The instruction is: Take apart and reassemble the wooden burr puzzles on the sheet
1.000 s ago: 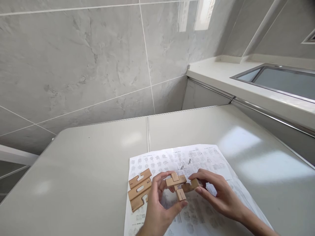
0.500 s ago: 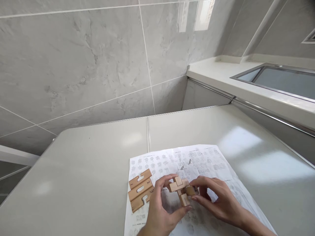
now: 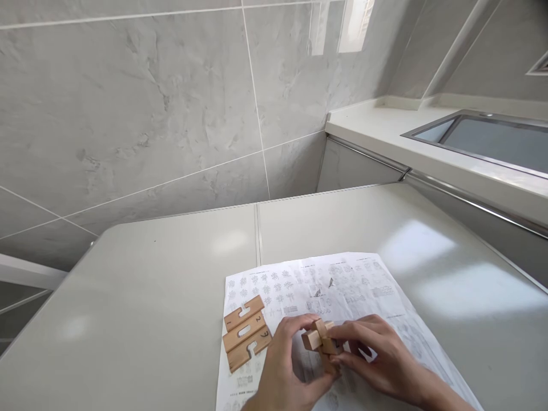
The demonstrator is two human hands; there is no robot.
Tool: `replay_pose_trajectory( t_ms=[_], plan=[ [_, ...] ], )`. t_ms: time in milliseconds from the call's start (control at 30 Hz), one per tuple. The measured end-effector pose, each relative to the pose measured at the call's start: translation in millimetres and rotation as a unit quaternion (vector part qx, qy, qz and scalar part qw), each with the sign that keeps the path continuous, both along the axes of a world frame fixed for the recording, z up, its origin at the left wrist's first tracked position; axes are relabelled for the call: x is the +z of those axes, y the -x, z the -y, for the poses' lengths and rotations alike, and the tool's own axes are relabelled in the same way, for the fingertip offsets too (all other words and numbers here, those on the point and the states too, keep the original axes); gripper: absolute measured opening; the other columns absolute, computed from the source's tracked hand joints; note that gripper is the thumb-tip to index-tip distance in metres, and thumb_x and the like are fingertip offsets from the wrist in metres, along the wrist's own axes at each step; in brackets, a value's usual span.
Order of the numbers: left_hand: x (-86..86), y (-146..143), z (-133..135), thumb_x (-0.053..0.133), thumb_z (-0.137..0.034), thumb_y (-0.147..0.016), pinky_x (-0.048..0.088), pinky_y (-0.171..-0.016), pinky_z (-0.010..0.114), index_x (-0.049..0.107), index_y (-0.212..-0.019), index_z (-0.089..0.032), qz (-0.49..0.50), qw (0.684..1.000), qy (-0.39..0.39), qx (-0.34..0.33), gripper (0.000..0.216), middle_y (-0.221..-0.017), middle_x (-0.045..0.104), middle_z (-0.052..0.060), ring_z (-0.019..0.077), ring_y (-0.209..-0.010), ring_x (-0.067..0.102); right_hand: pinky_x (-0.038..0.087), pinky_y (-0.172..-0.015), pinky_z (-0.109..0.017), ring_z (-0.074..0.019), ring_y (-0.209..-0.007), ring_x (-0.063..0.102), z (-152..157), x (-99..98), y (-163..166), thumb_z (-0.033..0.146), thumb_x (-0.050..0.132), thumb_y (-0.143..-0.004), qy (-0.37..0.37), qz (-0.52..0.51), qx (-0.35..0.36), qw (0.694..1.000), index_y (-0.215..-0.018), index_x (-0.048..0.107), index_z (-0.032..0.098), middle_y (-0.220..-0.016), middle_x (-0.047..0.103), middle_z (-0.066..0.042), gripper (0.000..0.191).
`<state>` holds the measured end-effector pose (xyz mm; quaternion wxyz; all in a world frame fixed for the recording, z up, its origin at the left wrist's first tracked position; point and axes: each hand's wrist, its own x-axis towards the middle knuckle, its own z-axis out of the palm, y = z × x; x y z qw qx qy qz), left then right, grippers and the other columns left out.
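Between both hands is a wooden burr puzzle (image 3: 314, 339), made of interlocked notched sticks, held just over a printed sheet. My left hand (image 3: 287, 365) grips it from the left, thumb below and fingers at the top edge. From the right, my right hand (image 3: 377, 354) pinches a block of it that bears a dark mark. Fingers hide parts of the puzzle. To the left of my left hand lie flat notched wooden pieces with handwritten numbers: an upper piece (image 3: 233, 319), a middle piece with a slot (image 3: 233, 341) and a lower piece (image 3: 237, 361).
The instruction sheet (image 3: 359, 297), covered with small printed diagrams, lies on a glossy pale table (image 3: 162, 308) with a seam. Two small greyish scraps show on the paper. Behind stands a grey tiled wall (image 3: 171, 103); a counter with a sink (image 3: 479, 140) is at right.
The burr puzzle has been turned in my hands and shifted slightly right and down. My left hand has moved a little right, uncovering more of the lower numbered piece.
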<state>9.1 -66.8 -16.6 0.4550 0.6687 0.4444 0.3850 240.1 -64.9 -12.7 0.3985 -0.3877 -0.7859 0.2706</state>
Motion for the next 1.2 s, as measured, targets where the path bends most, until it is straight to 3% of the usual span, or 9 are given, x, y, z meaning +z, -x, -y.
replay_pose_trajectory(
  t_ms=[133,367,533,667,800,967,1200],
  plan=[
    [-7.0,0,1,0.094,-0.021,-0.076,0.06,-0.106,0.047,0.062,-0.139,-0.038,0.007,1.0,-0.012,-0.009,0.073,-0.135,0.077,0.006,0.0344,-0.121,0.076,0.055,-0.061,-0.026,-0.0143,-0.053,0.068,0,3.0,2,0.039,0.061,-0.114,0.001,-0.009,0.007,1.0,-0.119,0.067,0.028,-0.078,0.08,0.001,0.014],
    [0.7,0,0,0.097,-0.025,-0.076,0.061,-0.106,0.043,0.063,-0.135,-0.037,0.022,0.999,0.026,-0.018,0.069,-0.134,0.078,0.005,0.032,-0.121,0.077,0.052,-0.061,-0.027,-0.0158,-0.057,0.069,0,5.3,0,0.055,0.053,-0.115,0.057,-0.022,0.023,0.998,-0.115,0.07,0.027,-0.083,0.082,-0.002,0.033],
    [-2.4,1,0,0.103,-0.036,-0.072,0.062,-0.107,0.042,0.063,-0.136,-0.036,0.075,0.997,0.025,-0.011,0.075,-0.137,0.076,0.006,0.0314,-0.124,0.076,0.043,-0.052,-0.026,-0.0144,-0.047,0.056,-4,3.7,-6,0.058,0.042,-0.117,0.171,-0.063,-0.008,0.983,-0.116,0.07,0.025,-0.059,0.063,0.005,0.043],
    [-4.9,2,0,0.103,-0.037,-0.074,0.063,-0.108,0.04,0.061,-0.136,-0.035,0.122,0.992,0.026,-0.001,0.075,-0.14,0.075,0.007,0.03,-0.127,0.075,0.048,-0.063,-0.028,-0.0188,-0.067,0.065,-7,5.5,-7,0.053,0.049,-0.115,0.221,-0.027,0.005,0.975,-0.123,0.067,0.025,-0.078,0.071,-0.001,0.035],
    [-4.6,2,0,0.103,-0.036,-0.075,0.063,-0.109,0.041,0.061,-0.135,-0.035,0.149,0.988,0.029,-0.015,0.073,-0.141,0.073,0.008,0.0301,-0.13,0.074,0.051,-0.074,-0.033,-0.0223,-0.08,0.067,-7,6.4,-2,0.054,0.043,-0.117,0.248,-0.009,0.049,0.968,-0.122,0.065,0.025,-0.098,0.076,-0.007,0.038],
    [-3.9,3,2,0.101,-0.036,-0.078,0.06,-0.113,0.045,0.06,-0.135,-0.033,0.124,0.992,0.02,-0.028,0.07,-0.142,0.073,0.009,0.0311,-0.129,0.074,0.052,-0.077,-0.034,-0.0231,-0.082,0.067,-7,10.1,-1,0.058,0.031,-0.118,0.238,0.015,0.068,0.969,-0.107,0.065,0.024,-0.097,0.074,-0.008,0.05],
    [-2.6,3,1,0.099,-0.041,-0.08,0.062,-0.109,0.041,0.058,-0.138,-0.036,0.108,0.993,-0.015,-0.051,0.071,-0.139,0.074,0.007,0.0296,-0.127,0.075,0.05,-0.068,-0.03,-0.0189,-0.069,0.059,-9,21.8,-1,0.068,0.031,-0.115,0.267,0.02,0.076,0.961,-0.085,0.065,0.021,-0.078,0.067,-0.003,0.065]
  ],
)
